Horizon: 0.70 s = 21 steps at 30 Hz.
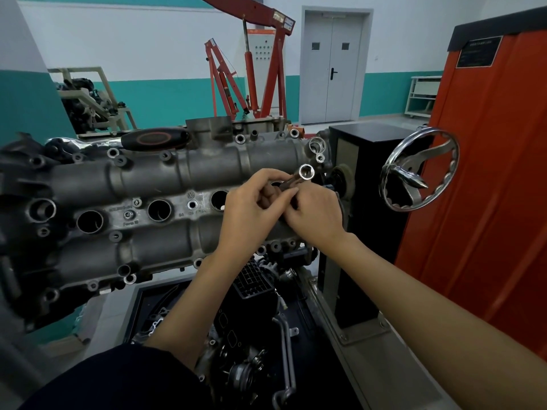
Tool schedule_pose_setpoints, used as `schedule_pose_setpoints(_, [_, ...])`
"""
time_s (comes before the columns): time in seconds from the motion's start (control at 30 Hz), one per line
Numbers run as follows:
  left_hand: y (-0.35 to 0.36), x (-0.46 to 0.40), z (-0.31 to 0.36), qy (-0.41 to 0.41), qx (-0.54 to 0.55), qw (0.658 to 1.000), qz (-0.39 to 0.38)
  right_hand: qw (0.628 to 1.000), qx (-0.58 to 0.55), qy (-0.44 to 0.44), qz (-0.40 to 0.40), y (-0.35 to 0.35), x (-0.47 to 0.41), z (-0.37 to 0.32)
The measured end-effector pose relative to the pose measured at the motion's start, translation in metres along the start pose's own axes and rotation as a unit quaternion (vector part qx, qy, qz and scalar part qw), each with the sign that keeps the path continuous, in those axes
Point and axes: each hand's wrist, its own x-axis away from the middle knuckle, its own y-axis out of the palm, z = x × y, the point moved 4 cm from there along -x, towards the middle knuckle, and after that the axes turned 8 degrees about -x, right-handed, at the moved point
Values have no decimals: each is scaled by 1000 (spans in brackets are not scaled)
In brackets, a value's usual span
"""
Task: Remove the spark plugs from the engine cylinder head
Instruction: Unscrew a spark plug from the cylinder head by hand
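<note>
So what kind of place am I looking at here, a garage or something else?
Most likely an auto repair training workshop. An engine is mounted on a stand with a chrome handwheel, red engine hoists stand by the far wall, and another engine on a frame sits at the back left.

Even, bright room light over my view, soft shadows under the cylinder head [142, 184], glints flashing off the chrome handwheel [420, 170], wide-angle bend curving the orange cabinet [488, 173] at right, and the far-left edge smearing soft and out of focus.
</note>
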Motion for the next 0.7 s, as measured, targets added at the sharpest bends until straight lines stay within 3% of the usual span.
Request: schedule_pose_setpoints(0.7, [-2,0,1,-6,8,1000,3,999,-30,-12,4,-2,1,-2])
